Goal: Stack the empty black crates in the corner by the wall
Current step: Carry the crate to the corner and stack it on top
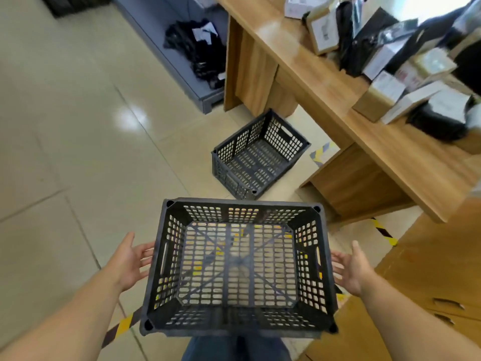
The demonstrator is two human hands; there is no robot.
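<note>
An empty black perforated crate (238, 267) hangs level in front of me, above the floor. My left hand (131, 259) presses its left short wall, fingers spread at the slot handle. On the opposite short wall my right hand (350, 267) does the same. A second empty black crate (257, 155) stands on the tiled floor further ahead, beside the leg of a wooden desk (325, 82). No wall corner shows in this view.
The desk runs along the right, loaded with boxes (385, 87) and black bags. A wooden cabinet (429, 290) stands at my lower right. Yellow-black floor tape (385, 231) crosses the tiles. A grey low shelf (166, 35) with black cables lies at the back.
</note>
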